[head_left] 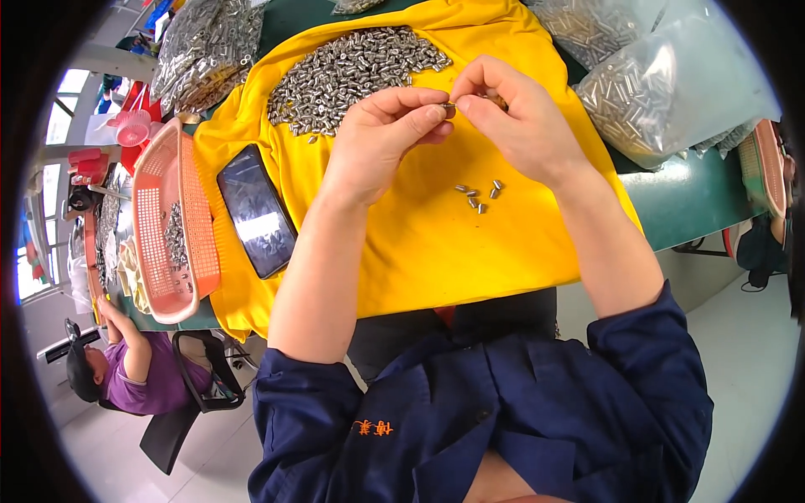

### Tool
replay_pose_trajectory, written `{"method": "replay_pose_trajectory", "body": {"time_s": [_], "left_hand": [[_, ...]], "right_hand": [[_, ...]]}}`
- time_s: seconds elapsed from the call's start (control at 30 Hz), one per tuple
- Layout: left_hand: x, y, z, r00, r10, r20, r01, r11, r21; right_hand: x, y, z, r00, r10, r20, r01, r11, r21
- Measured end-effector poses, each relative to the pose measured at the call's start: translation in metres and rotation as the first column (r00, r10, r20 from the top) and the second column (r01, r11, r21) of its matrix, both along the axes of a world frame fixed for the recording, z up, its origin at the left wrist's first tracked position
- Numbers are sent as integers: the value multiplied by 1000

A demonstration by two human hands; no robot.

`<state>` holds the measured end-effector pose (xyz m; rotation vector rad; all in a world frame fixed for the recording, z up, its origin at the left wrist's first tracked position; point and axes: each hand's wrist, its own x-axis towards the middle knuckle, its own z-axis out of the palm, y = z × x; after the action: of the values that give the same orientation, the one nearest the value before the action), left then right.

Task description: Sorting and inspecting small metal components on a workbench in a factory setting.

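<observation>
Above a yellow cloth [402, 260], my two hands meet with their fingertips close together. My left hand [390, 130] is closed, pinching a small metal part [449, 107] between thumb and index finger. Opposite it, my right hand [520, 117] is also closed, its thumb and index finger pressed together by that part; what they hold is too small to make out. Behind my left hand spreads a large pile of small shiny metal cylinders [352, 71]. Several loose cylinders [480, 196] lie on the cloth below my right hand.
A dark phone or tablet [258, 214] lies left of my left forearm. Beside it stands a pink basket [159, 226] with metal parts. Clear bags of metal parts [629, 96] stand at the right and a bag [205, 54] far left. A person in purple [147, 373] sits at left.
</observation>
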<state>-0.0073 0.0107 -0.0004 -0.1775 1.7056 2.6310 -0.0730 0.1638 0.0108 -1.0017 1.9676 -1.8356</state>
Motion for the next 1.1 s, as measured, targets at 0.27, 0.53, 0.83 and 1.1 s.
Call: {"method": "replay_pose_trajectory", "body": {"time_s": [0.27, 0.53, 0.83, 1.1], "left_hand": [[-1, 5, 0, 997, 57, -48, -67, 967, -246], [1, -1, 5, 999, 22, -28, -33, 875, -483], [3, -7, 1, 997, 66, -49, -82, 857, -509], [2, -5, -3, 999, 31, -8, -31, 999, 12]], "right_hand": [[4, 0, 0, 928, -72, -365, 115, 988, 100], [5, -2, -3, 962, -7, -273, 67, 975, 211], [1, 1, 1, 999, -50, 13, 48, 993, 109], [1, -1, -1, 997, -27, 67, 28, 1000, -10]]}}
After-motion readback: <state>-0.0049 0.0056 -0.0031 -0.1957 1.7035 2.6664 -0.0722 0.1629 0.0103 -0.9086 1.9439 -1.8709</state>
